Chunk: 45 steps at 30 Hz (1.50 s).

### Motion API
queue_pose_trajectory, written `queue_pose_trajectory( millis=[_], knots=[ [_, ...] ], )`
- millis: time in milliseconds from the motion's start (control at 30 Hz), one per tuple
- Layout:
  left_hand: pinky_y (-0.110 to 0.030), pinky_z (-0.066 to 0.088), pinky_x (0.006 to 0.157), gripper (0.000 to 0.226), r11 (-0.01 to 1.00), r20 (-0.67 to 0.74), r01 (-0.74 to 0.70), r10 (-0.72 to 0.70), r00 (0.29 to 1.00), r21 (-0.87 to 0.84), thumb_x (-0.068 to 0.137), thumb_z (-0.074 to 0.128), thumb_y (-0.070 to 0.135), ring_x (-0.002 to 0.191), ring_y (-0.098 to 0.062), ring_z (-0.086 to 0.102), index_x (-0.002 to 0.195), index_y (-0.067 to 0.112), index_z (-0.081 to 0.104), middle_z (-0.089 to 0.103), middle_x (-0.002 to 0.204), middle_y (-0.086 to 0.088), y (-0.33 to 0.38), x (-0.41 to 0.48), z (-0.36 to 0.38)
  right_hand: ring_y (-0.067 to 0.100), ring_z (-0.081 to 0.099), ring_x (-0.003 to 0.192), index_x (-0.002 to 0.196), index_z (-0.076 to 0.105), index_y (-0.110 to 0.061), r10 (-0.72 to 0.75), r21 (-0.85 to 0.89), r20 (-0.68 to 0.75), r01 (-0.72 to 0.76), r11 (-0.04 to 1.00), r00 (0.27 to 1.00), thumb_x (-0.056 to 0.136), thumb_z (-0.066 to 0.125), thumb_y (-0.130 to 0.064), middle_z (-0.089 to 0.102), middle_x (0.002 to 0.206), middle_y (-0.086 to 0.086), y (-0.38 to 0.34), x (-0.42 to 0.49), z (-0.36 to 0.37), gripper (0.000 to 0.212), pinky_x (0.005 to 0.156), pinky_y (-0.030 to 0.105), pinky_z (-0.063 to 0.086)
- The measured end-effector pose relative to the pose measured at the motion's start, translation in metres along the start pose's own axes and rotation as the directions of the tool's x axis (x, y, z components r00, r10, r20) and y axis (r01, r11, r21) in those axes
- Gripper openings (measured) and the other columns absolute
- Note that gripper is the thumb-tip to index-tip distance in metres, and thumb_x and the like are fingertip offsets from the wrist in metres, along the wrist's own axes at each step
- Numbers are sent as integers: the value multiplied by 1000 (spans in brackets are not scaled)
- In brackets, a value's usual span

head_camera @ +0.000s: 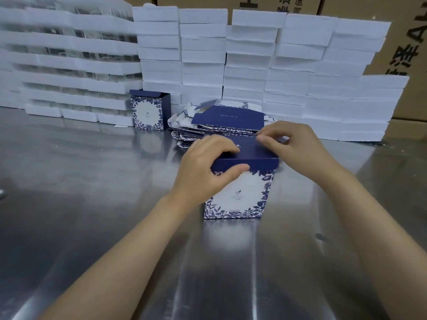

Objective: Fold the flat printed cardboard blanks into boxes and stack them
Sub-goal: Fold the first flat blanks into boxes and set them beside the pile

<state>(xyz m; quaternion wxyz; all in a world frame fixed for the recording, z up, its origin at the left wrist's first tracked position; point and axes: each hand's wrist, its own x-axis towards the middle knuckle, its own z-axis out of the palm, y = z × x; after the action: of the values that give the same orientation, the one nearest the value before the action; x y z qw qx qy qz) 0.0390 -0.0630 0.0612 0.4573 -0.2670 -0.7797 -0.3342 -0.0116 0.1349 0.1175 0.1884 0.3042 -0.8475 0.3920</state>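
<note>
Nearest the camera, one box [240, 188] stands upright on the steel bench [92, 227], long axis vertical, printed face toward the person, its dark blue lid panel folded level across the top. The left hand [205, 167] grips the near left top corner, thumb curled onto the front lip and fingers [221, 147] curled over the lid. The right hand [298, 144] sits at the far right edge of the lid, fingers bent and pinching what appears to be the tuck flap; blur prevents a firm reading of the contact. Judgement: the step in hand is closing the lid, and the coming move depends on the flap lying beyond and to the right of the box top, directly under the right hand, which is the nearer to it, while the left steadies the box. Behind the hands lies one untidy heap of flat blanks [208, 125], count not determinable, the topmost partly opened. Left of the heap stands one finished box [149, 110], lid flap up, well apart from the box in hand. Folded boxes in view: two, not yet stacked. Farthest back, many white foam trays [203, 54] are piled in columns before brown cartons [411, 49].
</note>
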Motion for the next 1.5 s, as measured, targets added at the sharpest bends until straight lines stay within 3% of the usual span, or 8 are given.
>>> queue_pose_trajectory(
  millis=[367,500,633,900,1033,1200,1367,1500],
  knots=[
    [-19,41,85,15,951,-14,239,-247,969,-198,89,62,17,95,-7,58,78,8,66,64,96,2,-7,1,2,2,63,83,83,74,-21,66,73,39,-69,995,997,91,64,-21,70,86,-10,0,-2,0,13,79,14,46],
    [-21,37,99,10,843,-19,445,-472,881,-302,87,60,18,118,-11,50,97,19,64,54,118,3,-20,3,1,0,55,108,106,70,-22,70,-34,105,-67,997,992,95,58,-23,63,113,-13,7,-2,1,17,97,16,37],
    [-14,44,87,17,754,-168,595,-648,743,-278,89,65,16,95,2,53,95,31,59,53,114,2,-26,9,-6,0,55,104,117,63,-29,170,41,260,-187,981,951,99,48,-34,62,117,-13,8,-8,5,23,92,18,41],
    [-28,43,102,49,388,348,817,-763,544,-427,84,66,22,131,-3,43,130,36,56,26,154,22,-12,20,-9,14,66,61,87,68,-17,171,1,258,-177,984,951,94,60,-23,70,85,6,-17,-5,1,12,60,23,55],
    [-19,53,69,61,216,431,822,-766,478,-527,90,59,11,102,-6,64,142,36,42,47,144,12,-8,21,-10,19,65,62,77,72,-16,193,-221,181,-151,964,964,93,58,-22,70,70,9,-27,-5,0,22,70,35,58],
    [-19,54,73,57,148,534,837,-709,461,-527,90,57,7,98,-7,68,141,31,46,61,130,8,-11,22,-13,30,63,73,65,58,-8,248,-493,63,-186,850,967,90,44,-25,62,63,11,-31,-3,11,34,64,31,49],
    [-27,30,111,42,433,464,848,-710,530,-305,97,52,15,142,-9,30,138,26,51,25,158,6,-4,26,-13,3,61,49,85,62,-17,309,-444,90,-240,863,947,90,37,-36,64,64,-3,-21,0,14,32,58,25,40],
    [-33,11,118,30,875,316,417,-480,819,247,102,42,28,148,-17,14,122,24,64,28,157,4,8,23,-13,-3,57,43,110,54,-27,368,-458,129,-274,846,921,91,29,-39,70,82,-5,-13,0,17,34,67,26,41]
  ],
)
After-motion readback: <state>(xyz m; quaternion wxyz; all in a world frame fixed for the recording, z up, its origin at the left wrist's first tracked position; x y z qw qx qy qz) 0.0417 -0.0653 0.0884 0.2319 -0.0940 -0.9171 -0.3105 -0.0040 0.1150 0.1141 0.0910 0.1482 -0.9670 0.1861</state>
